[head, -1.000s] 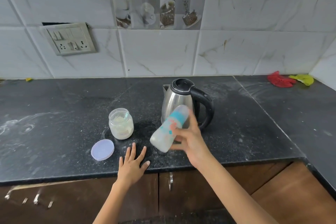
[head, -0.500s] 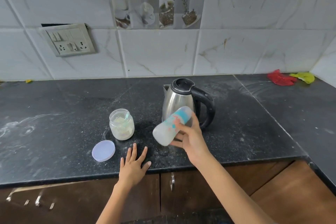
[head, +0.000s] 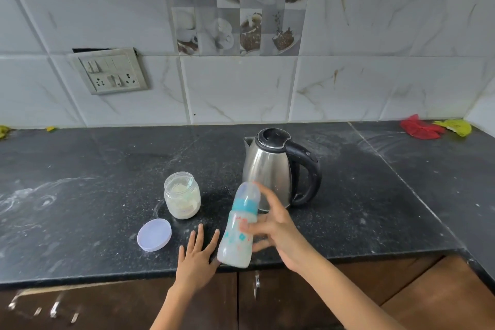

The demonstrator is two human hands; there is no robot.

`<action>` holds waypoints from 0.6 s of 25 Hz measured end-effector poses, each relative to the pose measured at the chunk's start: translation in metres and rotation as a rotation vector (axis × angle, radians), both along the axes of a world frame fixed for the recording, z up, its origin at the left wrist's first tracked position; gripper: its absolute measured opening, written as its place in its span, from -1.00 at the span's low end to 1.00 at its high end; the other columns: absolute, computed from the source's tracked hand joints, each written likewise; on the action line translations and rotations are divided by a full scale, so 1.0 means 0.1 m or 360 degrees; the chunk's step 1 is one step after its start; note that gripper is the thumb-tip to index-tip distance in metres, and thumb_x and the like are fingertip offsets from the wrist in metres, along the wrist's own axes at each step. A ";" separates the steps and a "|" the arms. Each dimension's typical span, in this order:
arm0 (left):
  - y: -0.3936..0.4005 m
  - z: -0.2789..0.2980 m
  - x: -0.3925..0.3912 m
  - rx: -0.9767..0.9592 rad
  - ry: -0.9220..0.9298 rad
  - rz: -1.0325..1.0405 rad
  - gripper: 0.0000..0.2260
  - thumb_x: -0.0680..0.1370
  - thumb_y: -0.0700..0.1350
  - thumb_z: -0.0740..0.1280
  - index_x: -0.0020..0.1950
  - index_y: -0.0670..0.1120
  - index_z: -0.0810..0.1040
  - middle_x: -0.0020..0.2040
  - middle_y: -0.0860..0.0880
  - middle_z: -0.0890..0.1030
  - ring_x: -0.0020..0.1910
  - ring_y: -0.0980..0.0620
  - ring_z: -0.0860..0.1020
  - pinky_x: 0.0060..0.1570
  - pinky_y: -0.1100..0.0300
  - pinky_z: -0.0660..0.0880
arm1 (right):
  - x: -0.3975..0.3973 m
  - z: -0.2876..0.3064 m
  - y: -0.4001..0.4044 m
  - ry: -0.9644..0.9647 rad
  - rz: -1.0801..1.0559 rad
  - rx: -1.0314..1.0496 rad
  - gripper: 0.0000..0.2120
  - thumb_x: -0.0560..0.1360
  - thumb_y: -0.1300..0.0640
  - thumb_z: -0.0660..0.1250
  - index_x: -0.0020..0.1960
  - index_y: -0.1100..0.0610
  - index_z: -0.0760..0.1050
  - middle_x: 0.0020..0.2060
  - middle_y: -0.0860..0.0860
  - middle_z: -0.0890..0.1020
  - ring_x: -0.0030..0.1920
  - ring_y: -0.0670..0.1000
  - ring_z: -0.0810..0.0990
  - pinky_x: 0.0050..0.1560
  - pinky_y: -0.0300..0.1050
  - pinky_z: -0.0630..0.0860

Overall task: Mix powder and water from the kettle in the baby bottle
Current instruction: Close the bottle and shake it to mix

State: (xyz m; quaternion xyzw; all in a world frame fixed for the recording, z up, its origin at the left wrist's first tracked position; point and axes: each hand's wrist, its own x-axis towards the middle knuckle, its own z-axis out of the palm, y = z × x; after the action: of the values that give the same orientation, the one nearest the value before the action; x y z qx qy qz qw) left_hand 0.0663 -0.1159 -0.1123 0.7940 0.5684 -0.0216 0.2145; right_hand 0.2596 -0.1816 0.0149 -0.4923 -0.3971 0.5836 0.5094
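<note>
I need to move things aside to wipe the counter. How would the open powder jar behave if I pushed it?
The jar looks squat and wide-based, so it would probably slide rather than tip. It appears only part full, so likely light. Its lid lies apart on the counter, so a hard shove could spill powder.

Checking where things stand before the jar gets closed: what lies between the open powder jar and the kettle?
In the head view, bare dark countertop lies between the powder jar and the kettle; the baby bottle in the right hand sits nearer the camera.
</note>
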 end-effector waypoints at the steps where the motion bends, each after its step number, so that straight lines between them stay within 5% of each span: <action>1: 0.01 0.01 0.01 0.0004 -0.0019 0.0012 -0.47 0.63 0.17 0.04 0.54 0.18 -0.09 0.55 -0.03 -0.32 0.54 -0.06 -0.28 0.48 -0.12 -0.17 | 0.04 0.03 0.05 0.0094 -0.0196 0.0009 -0.22 0.36 0.23 0.55 0.41 -0.24 0.30 0.20 0.09 0.59 0.02 0.10 0.72 -0.14 0.15 0.68; 3: -0.01 0.02 0.03 -0.0009 -0.0039 0.0018 -0.47 0.62 0.19 0.02 0.54 0.18 -0.12 0.55 -0.03 -0.31 0.54 -0.06 -0.29 0.48 -0.12 -0.18 | 0.08 0.07 0.09 0.0200 -0.0418 -0.0029 -0.24 0.41 0.29 0.49 0.44 -0.21 0.27 0.18 0.07 0.60 -0.03 0.09 0.73 -0.15 0.17 0.68; 7: 0.01 0.02 0.00 -0.0011 -0.0017 0.0021 -0.47 0.62 0.19 0.03 0.54 0.16 -0.09 0.55 -0.03 -0.32 0.54 -0.05 -0.29 0.49 -0.12 -0.19 | 0.02 0.03 0.05 0.0065 -0.0127 0.0005 -0.20 0.32 0.21 0.58 0.41 -0.22 0.31 0.14 0.08 0.65 0.02 0.13 0.72 -0.13 0.18 0.68; 10: 0.00 0.01 0.02 -0.0017 -0.0042 0.0033 -0.47 0.62 0.20 0.03 0.53 0.20 -0.11 0.55 -0.02 -0.31 0.54 -0.05 -0.29 0.48 -0.12 -0.18 | 0.08 0.07 0.11 0.0347 -0.0493 0.0021 -0.34 0.43 0.24 0.48 0.38 -0.21 0.32 0.13 0.04 0.64 -0.03 0.10 0.73 -0.17 0.14 0.68; 13: 0.00 0.01 0.01 -0.0011 -0.0024 0.0032 -0.45 0.62 0.18 0.04 0.54 0.15 -0.11 0.56 -0.02 -0.31 0.54 -0.04 -0.29 0.49 -0.12 -0.18 | -0.03 0.02 0.02 0.0105 -0.0132 -0.0018 -0.22 0.31 0.17 0.58 0.39 -0.23 0.32 0.20 0.09 0.61 0.01 0.14 0.72 -0.17 0.15 0.67; 15: 0.02 0.01 0.01 -0.0008 -0.0029 0.0028 -0.46 0.62 0.18 0.04 0.54 0.17 -0.11 0.56 -0.02 -0.31 0.54 -0.05 -0.29 0.48 -0.13 -0.19 | -0.01 0.00 0.05 0.0189 -0.0232 -0.0005 -0.27 0.37 0.19 0.54 0.42 -0.19 0.33 0.20 0.09 0.62 0.02 0.14 0.72 -0.12 0.18 0.67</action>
State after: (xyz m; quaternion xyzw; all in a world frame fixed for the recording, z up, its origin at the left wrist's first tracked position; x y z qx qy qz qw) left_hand 0.0668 -0.1140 -0.1114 0.7886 0.5734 -0.0138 0.2219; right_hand 0.2589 -0.1764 0.0151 -0.4852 -0.3283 0.5737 0.5724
